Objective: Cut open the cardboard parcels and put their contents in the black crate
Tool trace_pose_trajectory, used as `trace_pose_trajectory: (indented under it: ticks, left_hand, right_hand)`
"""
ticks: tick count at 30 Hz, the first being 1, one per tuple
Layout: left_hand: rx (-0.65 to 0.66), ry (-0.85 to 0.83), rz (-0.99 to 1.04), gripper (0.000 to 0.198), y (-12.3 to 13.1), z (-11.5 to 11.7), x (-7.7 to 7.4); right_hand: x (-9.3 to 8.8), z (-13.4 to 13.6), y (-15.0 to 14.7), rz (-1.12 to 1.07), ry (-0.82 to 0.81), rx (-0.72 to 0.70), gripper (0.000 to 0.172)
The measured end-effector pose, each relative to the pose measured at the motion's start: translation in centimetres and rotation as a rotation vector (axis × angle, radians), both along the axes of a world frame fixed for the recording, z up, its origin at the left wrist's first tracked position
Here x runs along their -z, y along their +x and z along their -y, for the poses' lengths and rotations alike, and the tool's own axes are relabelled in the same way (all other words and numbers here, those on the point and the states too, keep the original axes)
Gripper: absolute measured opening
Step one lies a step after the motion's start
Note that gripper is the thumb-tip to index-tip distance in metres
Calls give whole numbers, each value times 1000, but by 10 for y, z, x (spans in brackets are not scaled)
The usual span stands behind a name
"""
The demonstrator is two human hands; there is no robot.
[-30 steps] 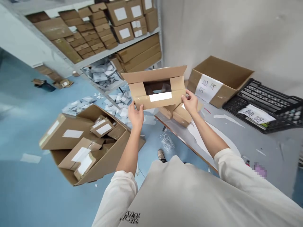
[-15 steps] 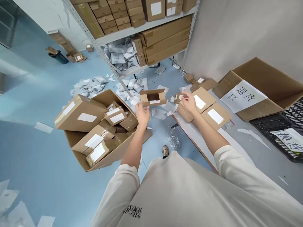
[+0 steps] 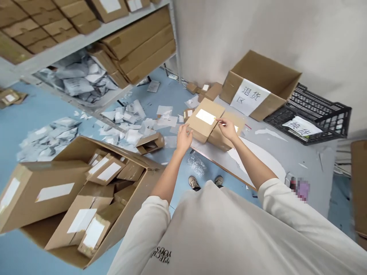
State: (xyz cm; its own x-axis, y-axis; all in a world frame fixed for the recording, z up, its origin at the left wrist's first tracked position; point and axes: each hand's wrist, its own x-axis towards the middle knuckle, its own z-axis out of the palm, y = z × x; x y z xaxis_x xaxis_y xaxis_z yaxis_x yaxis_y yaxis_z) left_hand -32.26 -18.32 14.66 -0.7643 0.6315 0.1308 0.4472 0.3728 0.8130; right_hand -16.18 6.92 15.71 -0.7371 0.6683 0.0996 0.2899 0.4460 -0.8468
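My left hand grips the near left edge of a flat brown cardboard box with a white label on top. My right hand pinches the same box at its right side, fingertips near the label. Under and behind it lies a second cardboard box, partly hidden by my right hand. Both boxes are at the edge of a grey worktable. A small open cardboard box lies on the floor among paper scraps, left of my left hand.
A large open carton full of labelled boxes tilts at lower left. Beyond the table stand a carton with a Chinese sign and a black plastic crate. Metal shelves hold flat cartons and grey bags. Paper scraps litter the blue floor.
The open box held a second ago has left my hands, and a similar one now lies on the floor. Both hands have moved onto the labelled box. The view has shifted.
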Motion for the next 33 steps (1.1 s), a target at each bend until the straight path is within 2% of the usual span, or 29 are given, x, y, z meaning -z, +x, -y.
trace_pose_trajectory:
  ticks: [3,6,10,13,17,20,25,29,33]
  left_hand:
    - [148,-13,25,45,31,-49,5]
    - [244,-50,36,43,61,-88,11]
    - [302,-148,49,43,96,-122,23]
    - [321,-229,37,43,118,-138,34]
    - [274,-379,-8,43,147,-145,46]
    - [234,-497,-18,45,167,-144,48]
    - [151,-575,29,52,191,-138,48]
    - [116,-499,80,55,201,-137,52]
    - [81,-426,84,56,207,-135,52]
  right_hand:
    - [8,-25,42,45,-41,89,34]
    - [18,-50,77,93,-74,122,34]
    - [37,-85,109,133,-72,129,34]
    - [56,-109,117,187,-66,111,38]
    - [79,-136,109,315,-11,83,64]
    - [95,-152,102,405,-15,55,84]
    - [116,-170,98,334,-121,-20,99]
    - [118,-172,98,263,-163,-33,105]
    - [108,-164,109,205,-149,12,103]
